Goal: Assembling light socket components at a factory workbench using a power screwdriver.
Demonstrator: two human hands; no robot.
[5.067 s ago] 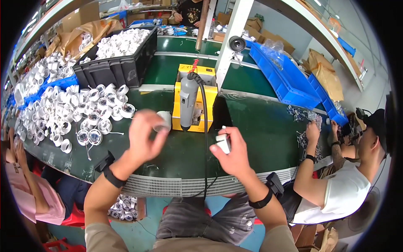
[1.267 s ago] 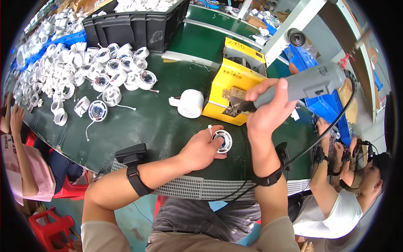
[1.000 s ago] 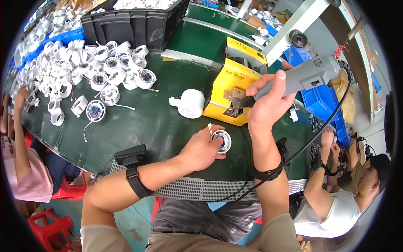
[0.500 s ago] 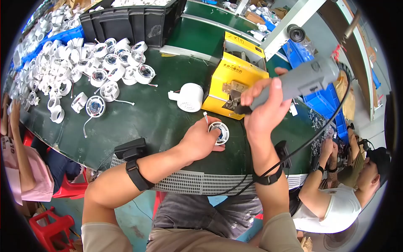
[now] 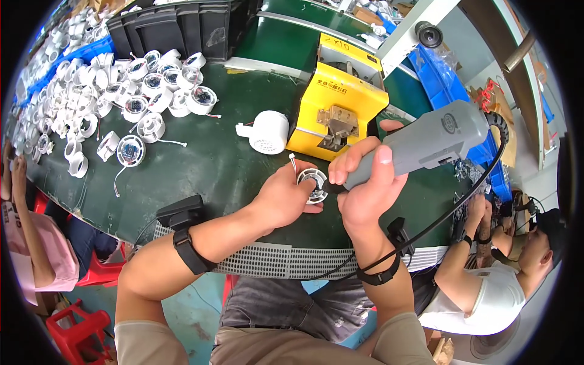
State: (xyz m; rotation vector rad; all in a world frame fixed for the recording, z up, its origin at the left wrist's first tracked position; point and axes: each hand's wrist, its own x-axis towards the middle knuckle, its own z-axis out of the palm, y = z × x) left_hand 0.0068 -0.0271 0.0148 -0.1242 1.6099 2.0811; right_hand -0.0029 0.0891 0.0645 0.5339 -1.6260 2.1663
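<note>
My left hand (image 5: 286, 194) grips a white round plastic housing (image 5: 319, 196) with a circuit board inside, its thumb laid over the opening. A short lead with a white connector (image 5: 292, 159) sticks up beside the fingers. Wrapped in my right hand (image 5: 368, 191) is a grey corded electric screwdriver (image 5: 426, 139), tilted with its dark nose toward the housing's right side. Whether the tip touches the housing is hard to make out. Just beyond both hands stands a yellow screw feeder (image 5: 337, 88) with a metal block on its front. Left of it lies a white cup-like part (image 5: 269, 134) with a perforated face.
White round housings (image 5: 134, 108), some with boards and leads, are heaped at the left. Behind them stands a black crate (image 5: 176, 30). Blue bins (image 5: 439, 82) line the right. The screwdriver's cable (image 5: 453, 210) crosses my right forearm. Other people sit at both sides.
My right hand has brought the screwdriver down and left, from in front of the screw feeder to the housing. The left hand keeps hold of the housing. The whole view has shifted slightly.
</note>
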